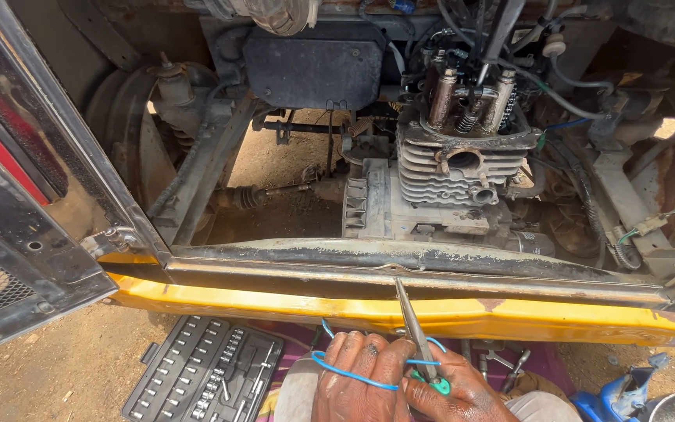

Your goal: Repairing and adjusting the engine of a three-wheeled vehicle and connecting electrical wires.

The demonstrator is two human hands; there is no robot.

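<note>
My left hand (357, 379) and my right hand (451, 391) meet at the bottom of the view, below a yellow bumper (509, 312). My left hand pinches a thin blue wire (345, 373) that loops over its fingers. In my right hand are green-handled needle-nose pliers (414, 324), their closed tip pointing up toward the bumper. Above the bumper sits an open small engine (455, 168) with cooling fins, an exposed round port and valve springs on top.
A black socket set case (205, 375) lies open on the dirt at the lower left. Loose wrenches (501, 361) rest behind my right hand. A blue container (619, 398) stands at the lower right. A hinged panel (17, 234) hangs open on the left.
</note>
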